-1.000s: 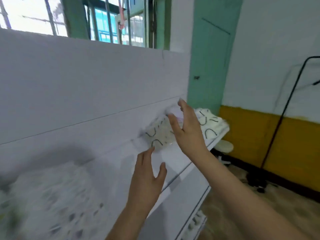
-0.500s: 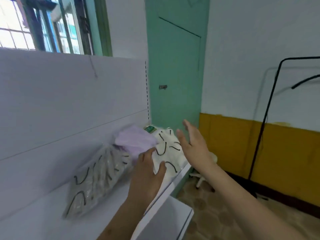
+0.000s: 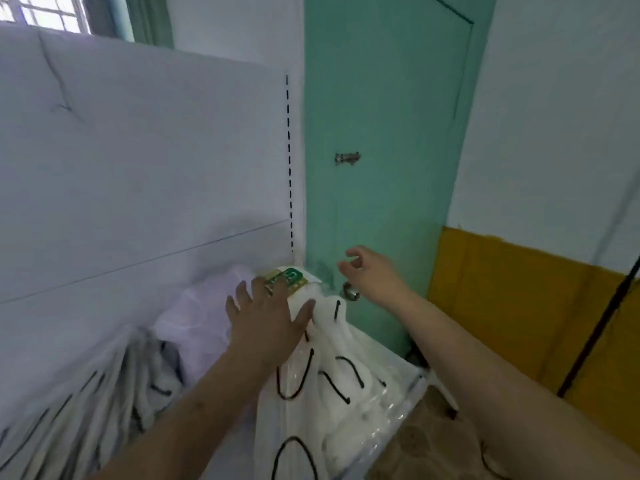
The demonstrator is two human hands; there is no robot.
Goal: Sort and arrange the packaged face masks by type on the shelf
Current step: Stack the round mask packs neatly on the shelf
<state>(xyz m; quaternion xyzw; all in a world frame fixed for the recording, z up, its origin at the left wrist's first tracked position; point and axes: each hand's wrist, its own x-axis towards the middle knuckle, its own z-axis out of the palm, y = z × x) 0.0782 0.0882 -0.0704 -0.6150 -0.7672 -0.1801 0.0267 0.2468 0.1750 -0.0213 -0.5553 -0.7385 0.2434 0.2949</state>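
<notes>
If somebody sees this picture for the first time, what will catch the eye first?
First, the left hand lying flat on the clear bag of white masks with black loops on the shelf, lower middle. Next, the right hand, loosely curled and empty, before the green door. A pale purple pack sits left.

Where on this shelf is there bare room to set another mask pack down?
Hardly any. The left hand presses the white pack at the shelf's door end, beside the lilac pack and grey packs. Only the back panel above is bare.
</notes>
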